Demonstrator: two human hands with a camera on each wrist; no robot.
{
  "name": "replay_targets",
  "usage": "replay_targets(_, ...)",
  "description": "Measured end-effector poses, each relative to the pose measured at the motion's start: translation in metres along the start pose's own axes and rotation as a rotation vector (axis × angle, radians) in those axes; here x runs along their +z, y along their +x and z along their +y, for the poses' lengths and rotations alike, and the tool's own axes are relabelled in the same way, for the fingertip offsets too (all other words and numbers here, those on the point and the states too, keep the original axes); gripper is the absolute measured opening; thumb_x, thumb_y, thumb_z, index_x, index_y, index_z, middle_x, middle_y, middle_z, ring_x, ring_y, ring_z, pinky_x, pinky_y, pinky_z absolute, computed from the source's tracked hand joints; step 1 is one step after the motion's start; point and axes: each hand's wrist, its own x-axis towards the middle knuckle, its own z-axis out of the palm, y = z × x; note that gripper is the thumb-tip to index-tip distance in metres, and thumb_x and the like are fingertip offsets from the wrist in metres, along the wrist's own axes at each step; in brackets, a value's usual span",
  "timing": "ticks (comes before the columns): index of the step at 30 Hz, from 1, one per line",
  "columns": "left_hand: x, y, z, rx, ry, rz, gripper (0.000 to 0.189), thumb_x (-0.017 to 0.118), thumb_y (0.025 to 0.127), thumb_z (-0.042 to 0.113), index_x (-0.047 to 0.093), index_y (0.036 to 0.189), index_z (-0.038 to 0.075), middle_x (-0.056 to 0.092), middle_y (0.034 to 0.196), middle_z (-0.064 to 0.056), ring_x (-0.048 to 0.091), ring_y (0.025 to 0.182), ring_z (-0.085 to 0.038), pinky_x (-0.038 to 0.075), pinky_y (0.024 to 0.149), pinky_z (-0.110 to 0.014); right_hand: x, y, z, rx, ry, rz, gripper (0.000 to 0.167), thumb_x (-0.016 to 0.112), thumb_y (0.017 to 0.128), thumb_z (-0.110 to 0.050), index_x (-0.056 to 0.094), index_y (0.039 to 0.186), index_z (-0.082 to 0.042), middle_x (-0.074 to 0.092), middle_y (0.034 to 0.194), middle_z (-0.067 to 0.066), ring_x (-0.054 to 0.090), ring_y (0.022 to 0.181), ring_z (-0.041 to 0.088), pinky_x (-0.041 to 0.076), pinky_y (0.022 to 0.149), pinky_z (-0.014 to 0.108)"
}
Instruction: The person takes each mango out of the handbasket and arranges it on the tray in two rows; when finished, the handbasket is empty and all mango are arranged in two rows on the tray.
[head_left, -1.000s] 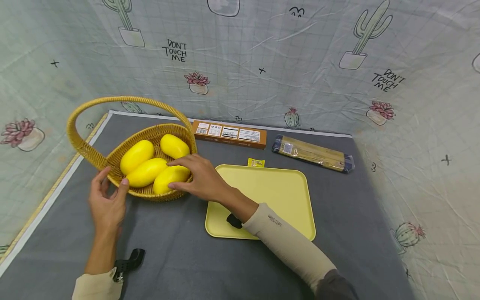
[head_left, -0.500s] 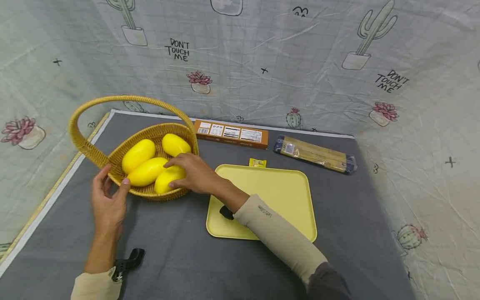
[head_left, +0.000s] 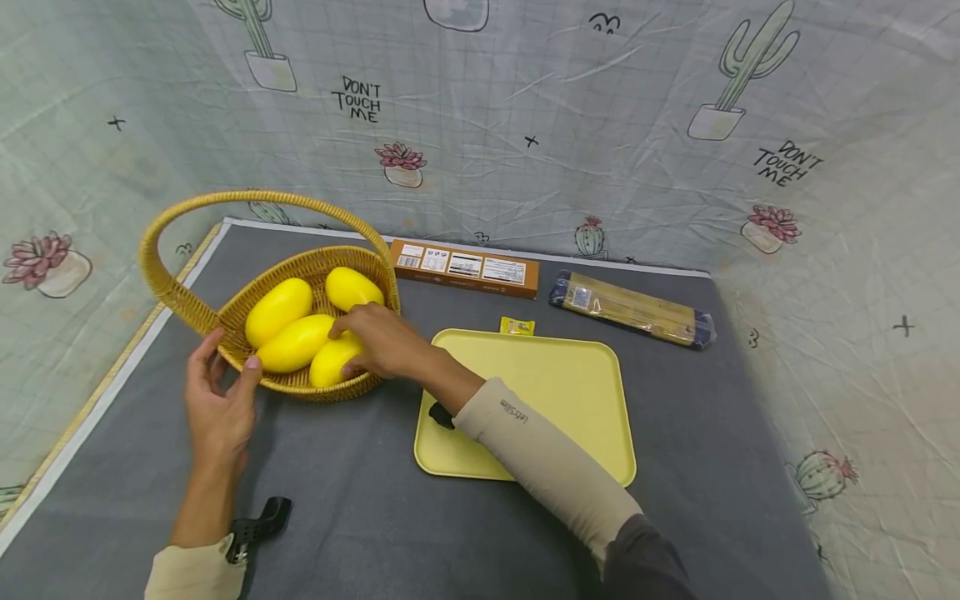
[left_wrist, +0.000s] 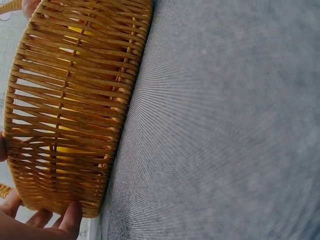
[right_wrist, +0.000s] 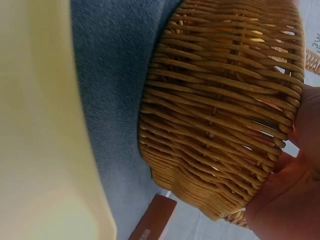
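In the head view a yellow wicker basket [head_left: 300, 389] with a tall arched handle [head_left: 258, 197] stands at the left. Several smooth yellow mangoes [head_left: 279, 312] lie inside it. My left hand [head_left: 219, 412] holds the basket's near-left rim, thumb on top; the left wrist view shows its fingers [left_wrist: 72, 217] against the woven side. Over the right rim, my right hand [head_left: 384, 340] reaches in and grips the front-right mango [head_left: 327, 367], partly covering it. In the right wrist view the basket's wall [right_wrist: 215, 110] hides the fingertips and most of the fruit.
A pale yellow tray [head_left: 555, 392] lies right of the basket, under the right forearm. Behind stand a brown box [head_left: 465, 268] and a clear-wrapped pack of thin wooden sticks [head_left: 633, 308]. One small yellow packet [head_left: 517, 326] touches the tray's back edge. A patterned cloth [head_left: 480, 108] hangs behind.
My right hand has moved slightly left and deeper into the basket, its fingers closing round the front-right mango. The left hand keeps its hold on the rim.
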Motion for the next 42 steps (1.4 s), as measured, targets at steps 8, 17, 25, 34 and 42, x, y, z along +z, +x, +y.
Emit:
replay_targets(8,0.002,-0.001,0.000,0.006,0.012,0.016,0.065,0.071,0.101,0.011,0.045,0.160,0.021,0.036,0.169,-0.001,0.033,0.158,-0.020,0.044,0.102,-0.008,0.001,-0.010,-0.002,0.023,0.046,0.100,0.055,0.085,0.090,-0.039,0.070,0.140,-0.020,0.068,0.138,0.000,0.060,0.128,0.018,0.050,0.103,0.031)
replay_targets(17,0.002,-0.001,0.000,0.005,-0.016,0.009,0.065,0.071,0.101,0.011,0.044,0.160,0.020,0.036,0.170,-0.002,0.032,0.159,-0.021,0.043,0.105,-0.010,-0.008,-0.025,-0.010,0.014,0.067,0.213,0.058,0.083,0.090,-0.042,0.069,0.142,-0.022,0.066,0.145,-0.004,0.055,0.141,0.016,0.044,0.117,0.033)
replay_targets(25,0.002,-0.001,0.000,0.011,-0.018,0.009,0.065,0.070,0.101,0.011,0.044,0.160,0.020,0.036,0.169,-0.003,0.032,0.159,-0.021,0.043,0.105,-0.011,-0.022,-0.049,-0.015,0.004,0.158,0.325,0.058,0.086,0.088,-0.038,0.070,0.140,-0.019,0.068,0.141,-0.001,0.057,0.136,0.017,0.047,0.113,0.030)
replay_targets(34,0.002,-0.001,-0.001,-0.011,-0.017,0.016,0.065,0.069,0.102,0.011,0.043,0.160,0.021,0.035,0.170,-0.002,0.032,0.159,-0.019,0.042,0.109,-0.012,-0.030,-0.085,0.000,0.027,0.221,0.413,0.057,0.088,0.086,-0.032,0.071,0.139,-0.019,0.067,0.143,0.002,0.057,0.135,0.021,0.050,0.111,0.038)
replay_targets(42,0.002,-0.001,-0.001,-0.013,0.001,0.017,0.066,0.069,0.102,0.011,0.042,0.161,0.022,0.034,0.170,0.000,0.032,0.159,-0.019,0.042,0.110,-0.012,-0.035,-0.118,0.024,0.100,0.213,0.474,0.057,0.090,0.085,-0.031,0.072,0.137,-0.018,0.068,0.141,0.001,0.059,0.131,0.022,0.050,0.110,0.042)
